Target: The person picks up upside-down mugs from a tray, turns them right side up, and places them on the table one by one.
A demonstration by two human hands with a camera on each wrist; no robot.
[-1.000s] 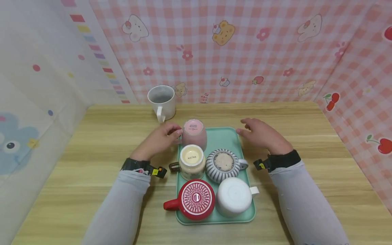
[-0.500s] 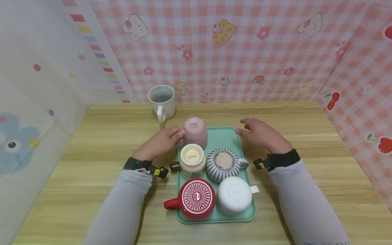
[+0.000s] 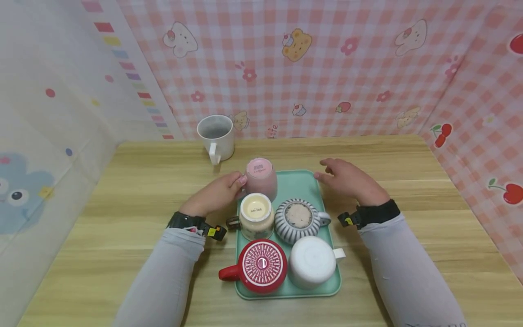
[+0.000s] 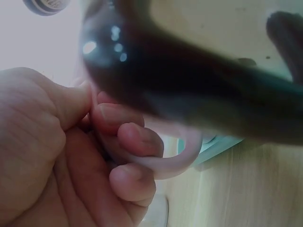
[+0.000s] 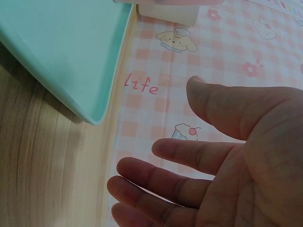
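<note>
My left hand holds a pink mug by its handle; the left wrist view shows fingers curled around that handle. Upside down, the mug stands at the back left of a mint-green tray. Just in front of it is an upturned cream mug with a dark handle, whose blurred near part fills the top of the left wrist view. Beyond the tray's back right corner my right hand hovers, its fingers loosely extended and holding nothing, as the right wrist view confirms.
Also upturned on the tray are a grey striped cup, a red mug and a white mug. A white mug with its mouth up stands behind the tray at the left, near the checked cloth wall.
The pink mug has shifted slightly right and turned a little, with my left hand moving along and closing on its handle. My right hand stays almost still.
</note>
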